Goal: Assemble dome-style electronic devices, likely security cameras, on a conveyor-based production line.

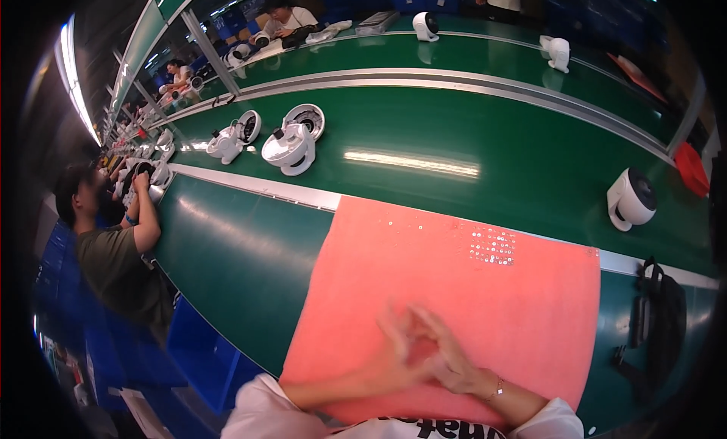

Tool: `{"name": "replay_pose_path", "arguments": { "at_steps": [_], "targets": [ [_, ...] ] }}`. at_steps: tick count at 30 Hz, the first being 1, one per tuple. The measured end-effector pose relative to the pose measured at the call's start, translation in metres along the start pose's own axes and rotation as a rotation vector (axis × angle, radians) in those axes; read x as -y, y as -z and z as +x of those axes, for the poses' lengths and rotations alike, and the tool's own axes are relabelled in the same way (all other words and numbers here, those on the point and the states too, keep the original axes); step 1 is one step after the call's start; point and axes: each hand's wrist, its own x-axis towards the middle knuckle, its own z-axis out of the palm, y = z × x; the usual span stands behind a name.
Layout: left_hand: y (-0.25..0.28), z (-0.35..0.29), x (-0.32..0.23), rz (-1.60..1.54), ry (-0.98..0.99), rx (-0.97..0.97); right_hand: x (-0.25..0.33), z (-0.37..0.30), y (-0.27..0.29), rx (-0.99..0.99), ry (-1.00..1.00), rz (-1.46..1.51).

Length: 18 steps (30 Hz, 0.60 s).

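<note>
Over the pink mat [363, 287], my left hand [397, 356] and my right hand [450, 356] come together at the fingertips, with a gap between the palms. Both are smeared by motion, the left more so. Their fingers look stretched out, and I see nothing held in either. Beyond the hands, rows of small shiny screws [492, 246] lie on the mat near its far edge. A few loose ones sit farther left.
A green conveyor belt [424, 129] runs beyond the mat. On it stand a white camera [632, 199] at right and opened white housings [291, 147] at left. A black bag [663, 318] lies at right. A co-worker [121, 250] sits at left beside a blue bin [201, 348].
</note>
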Motion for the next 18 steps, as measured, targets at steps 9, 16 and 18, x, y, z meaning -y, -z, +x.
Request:
{"name": "replay_pose_path", "arguments": {
  "at_steps": [9, 16, 18],
  "targets": [
    [0.251, 0.236, 0.050, -0.699, -0.037, -0.806, 0.021, 0.008, -0.026, -0.190, -0.155, 0.132],
    [0.242, 0.247, 0.069, -0.766, -0.073, -0.978, 0.033, 0.005, -0.023, -0.210, -0.200, 0.180],
    [0.249, 0.240, 0.060, -0.709, -0.025, -0.921, 0.029, 0.004, -0.025, -0.215, -0.191, 0.205]
  ]
}}
